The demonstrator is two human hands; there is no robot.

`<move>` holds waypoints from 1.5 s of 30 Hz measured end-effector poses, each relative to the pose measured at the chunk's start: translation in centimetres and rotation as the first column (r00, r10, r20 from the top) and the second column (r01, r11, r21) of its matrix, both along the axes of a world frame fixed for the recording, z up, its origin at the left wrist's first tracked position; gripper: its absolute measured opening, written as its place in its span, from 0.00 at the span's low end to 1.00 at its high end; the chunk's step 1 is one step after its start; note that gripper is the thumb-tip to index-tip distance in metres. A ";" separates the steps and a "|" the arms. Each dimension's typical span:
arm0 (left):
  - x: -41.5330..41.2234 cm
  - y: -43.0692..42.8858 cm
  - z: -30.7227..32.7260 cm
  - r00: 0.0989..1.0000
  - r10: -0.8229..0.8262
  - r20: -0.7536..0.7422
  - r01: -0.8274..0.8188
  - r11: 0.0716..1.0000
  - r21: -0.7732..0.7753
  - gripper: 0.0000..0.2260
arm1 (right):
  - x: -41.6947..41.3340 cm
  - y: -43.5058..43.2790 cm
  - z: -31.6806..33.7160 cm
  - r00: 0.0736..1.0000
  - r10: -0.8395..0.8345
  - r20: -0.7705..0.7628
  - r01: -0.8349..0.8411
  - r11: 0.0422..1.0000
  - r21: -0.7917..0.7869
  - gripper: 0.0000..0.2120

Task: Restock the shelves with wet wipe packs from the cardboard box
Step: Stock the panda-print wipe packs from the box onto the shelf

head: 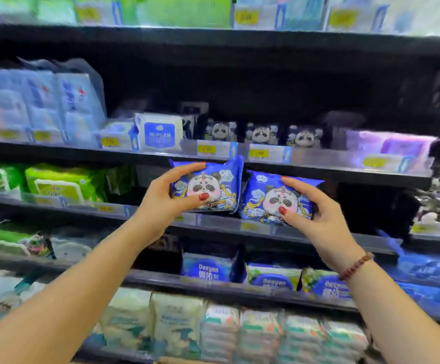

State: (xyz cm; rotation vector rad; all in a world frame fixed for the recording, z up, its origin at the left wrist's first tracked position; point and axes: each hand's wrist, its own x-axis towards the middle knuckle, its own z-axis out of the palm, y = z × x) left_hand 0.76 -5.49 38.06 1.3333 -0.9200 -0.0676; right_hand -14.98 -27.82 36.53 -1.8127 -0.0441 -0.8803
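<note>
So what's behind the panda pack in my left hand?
Around the panda pack, held by the left hand, only dark shelf space shows. Whatever stands directly behind it is covered.

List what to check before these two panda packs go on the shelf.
1. Left hand grip on left pack: thumb in front, fingers over the top; ok.
2. Right hand grip on right pack: same hold; ok.
3. Both prints face outward: ok.
4. Target row: shelved panda packs stand on the shelf just above; ok.
5. Free space behind that row: dark; cannot tell.
6. Price tags match the product: blurred; cannot tell.
</note>
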 end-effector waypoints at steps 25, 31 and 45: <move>9.3 -7.8 11.2 0.994 0.016 0.105 -0.014 1.000 -0.023 0.22 | 9.8 -5.5 13.9 0.993 -0.110 0.032 0.114 0.978 -0.175 0.23; 14.0 -11.3 11.7 0.991 0.058 0.122 -0.066 0.996 0.064 0.22 | 15.5 -8.7 15.5 0.981 -0.184 -0.060 0.162 0.949 -0.271 0.25; 20.8 -16.2 11.5 0.896 0.077 0.438 -0.380 0.645 0.663 0.32 | 20.2 -13.3 13.3 0.905 -0.238 -0.352 0.111 0.932 -0.345 0.25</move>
